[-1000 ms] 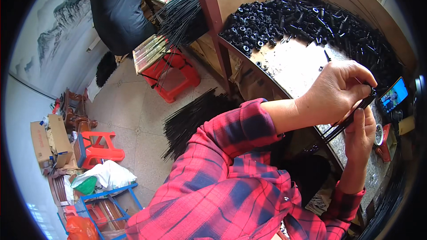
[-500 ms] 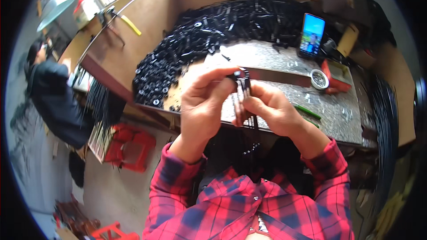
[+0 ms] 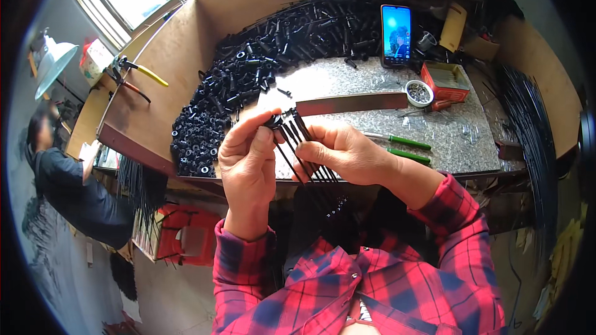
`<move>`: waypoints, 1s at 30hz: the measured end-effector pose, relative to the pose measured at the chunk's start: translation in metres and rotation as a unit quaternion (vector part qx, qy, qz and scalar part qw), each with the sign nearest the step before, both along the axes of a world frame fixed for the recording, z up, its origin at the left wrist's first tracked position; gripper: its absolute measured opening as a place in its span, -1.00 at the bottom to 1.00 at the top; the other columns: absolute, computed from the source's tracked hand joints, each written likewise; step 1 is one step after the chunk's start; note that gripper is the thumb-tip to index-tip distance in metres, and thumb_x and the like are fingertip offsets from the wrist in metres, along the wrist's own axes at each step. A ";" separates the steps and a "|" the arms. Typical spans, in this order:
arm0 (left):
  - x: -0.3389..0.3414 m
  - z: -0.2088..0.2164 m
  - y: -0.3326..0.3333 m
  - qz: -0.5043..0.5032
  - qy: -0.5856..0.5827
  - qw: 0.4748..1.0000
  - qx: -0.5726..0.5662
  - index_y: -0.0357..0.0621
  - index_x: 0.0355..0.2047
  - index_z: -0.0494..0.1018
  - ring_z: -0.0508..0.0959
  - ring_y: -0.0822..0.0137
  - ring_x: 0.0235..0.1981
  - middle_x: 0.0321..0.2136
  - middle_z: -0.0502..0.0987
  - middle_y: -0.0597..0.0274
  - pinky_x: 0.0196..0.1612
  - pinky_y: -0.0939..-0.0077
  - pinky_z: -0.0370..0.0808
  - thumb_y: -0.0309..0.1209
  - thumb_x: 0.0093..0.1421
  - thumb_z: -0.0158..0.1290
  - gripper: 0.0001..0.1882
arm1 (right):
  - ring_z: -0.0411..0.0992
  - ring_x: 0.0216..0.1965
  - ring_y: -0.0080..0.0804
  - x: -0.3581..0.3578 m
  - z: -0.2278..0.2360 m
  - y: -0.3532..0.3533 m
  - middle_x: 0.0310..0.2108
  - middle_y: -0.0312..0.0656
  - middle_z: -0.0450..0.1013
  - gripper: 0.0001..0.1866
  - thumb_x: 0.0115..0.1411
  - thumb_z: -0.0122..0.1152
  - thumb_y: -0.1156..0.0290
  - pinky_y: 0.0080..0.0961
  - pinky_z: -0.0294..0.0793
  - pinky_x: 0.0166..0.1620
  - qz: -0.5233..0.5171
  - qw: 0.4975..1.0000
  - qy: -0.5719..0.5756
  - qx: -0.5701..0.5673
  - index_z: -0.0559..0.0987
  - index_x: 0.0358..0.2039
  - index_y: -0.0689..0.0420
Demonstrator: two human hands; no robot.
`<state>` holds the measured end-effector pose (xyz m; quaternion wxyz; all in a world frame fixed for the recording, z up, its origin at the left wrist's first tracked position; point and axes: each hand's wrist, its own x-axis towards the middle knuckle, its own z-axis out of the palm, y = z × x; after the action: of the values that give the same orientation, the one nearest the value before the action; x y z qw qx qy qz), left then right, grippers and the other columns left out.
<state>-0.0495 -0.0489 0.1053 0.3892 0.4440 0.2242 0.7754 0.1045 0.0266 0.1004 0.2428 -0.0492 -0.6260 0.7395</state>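
Observation:
My right hand is closed around a bundle of thin black rods, which slant down toward my lap and end in small pale tips. At the upper end of the bundle, my left hand pinches a small black fitting between thumb and forefinger. The fitting touches or nearly touches the rod tops; the fingers hide whether it is joined to one.
Black tubular parts are heaped behind my hands. A dark flat bar, green-handled tools, a white cup, a red box and a phone occupy the stone slab. Another person works at left.
The view has shifted, and both hands appear a little lower and to the left. The rods are now fanned apart below the fingers and show more clearly.

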 end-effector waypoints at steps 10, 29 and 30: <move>0.000 -0.003 0.002 0.027 -0.008 1.000 -0.001 -0.36 -0.14 0.47 0.55 0.36 -0.19 -0.13 0.52 -0.02 -0.07 0.54 0.50 -0.68 0.15 0.04 -0.75 | 0.34 -0.51 -0.68 -0.003 0.000 0.001 -0.59 -0.37 0.41 -0.72 0.35 -0.05 0.29 -0.63 0.36 -0.40 -0.027 0.997 -0.027 0.067 0.47 -0.38 0.23; -0.012 0.000 -0.001 -0.052 0.063 0.995 0.060 -0.33 -0.11 0.46 0.48 0.25 -0.03 -0.08 0.48 -0.10 0.04 0.47 0.42 -0.65 0.18 0.00 -0.76 | 0.46 -0.34 -0.50 -0.001 0.001 0.001 -0.41 -0.23 0.45 -0.71 0.38 -0.15 0.21 -0.52 0.43 -0.20 0.075 0.997 -0.034 0.002 0.38 -0.18 0.20; -0.012 0.001 -0.001 -0.065 0.063 0.994 0.067 -0.33 -0.12 0.46 0.47 0.24 -0.02 -0.08 0.48 -0.10 0.05 0.45 0.42 -0.65 0.18 0.00 -0.76 | 0.45 -0.37 -0.54 -0.001 -0.001 0.002 -0.43 -0.26 0.46 -0.71 0.37 -0.13 0.21 -0.56 0.44 -0.24 0.088 0.996 -0.015 -0.010 0.41 -0.20 0.19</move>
<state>-0.0616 -0.0498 0.1060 0.3930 0.5309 0.1668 0.7320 0.1034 0.0282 0.0998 0.1673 -0.0076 -0.6243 0.7630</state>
